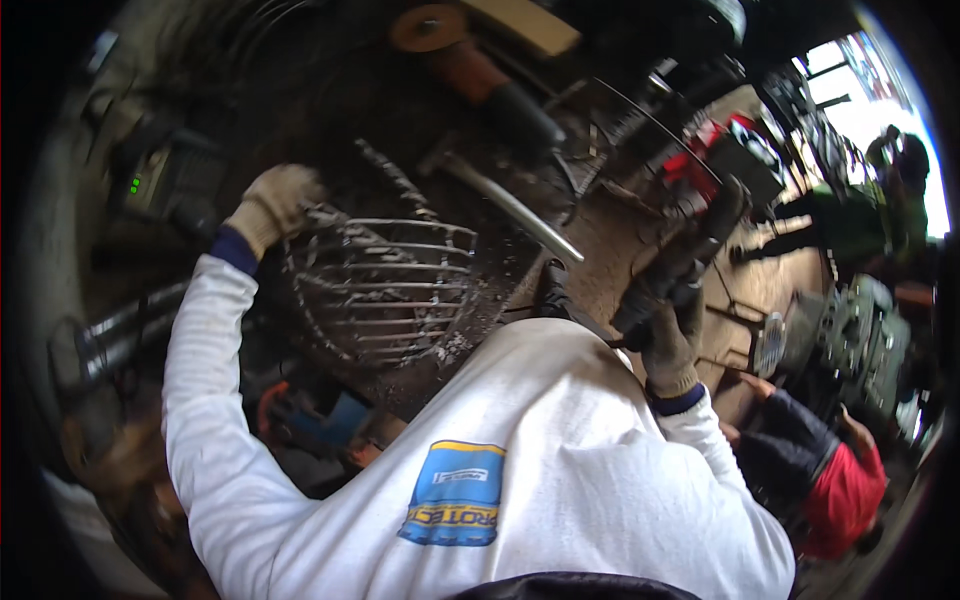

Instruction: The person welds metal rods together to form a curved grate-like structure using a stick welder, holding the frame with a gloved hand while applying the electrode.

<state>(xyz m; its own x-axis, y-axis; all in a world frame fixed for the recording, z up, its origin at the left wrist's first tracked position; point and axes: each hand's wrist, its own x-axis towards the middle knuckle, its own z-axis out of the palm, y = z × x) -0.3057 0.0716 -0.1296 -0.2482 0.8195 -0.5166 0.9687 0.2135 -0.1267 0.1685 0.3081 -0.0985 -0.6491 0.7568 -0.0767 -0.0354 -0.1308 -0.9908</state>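
Observation:
My left hand [278,203], in a pale work glove, is closed at the upper left corner of a curved metal grille [400,285]; motion blurs the fingers. The grille has several parallel bars joined by rough rods, with pale flecks on them. My right hand [670,350], also gloved, is at the right of my body, wrapped round the lower end of a long dark object [685,255] whose kind I cannot make out. Between the hands, a hammer [515,208] with a metal handle lies slanting beside the grille.
An angle grinder [480,75] with an orange disc lies beyond the hammer. A machine with a green lit display [145,185] stands at the left. At the right are a person in a red top [845,500], another standing person [890,190] and a grey-green machine part [865,325].

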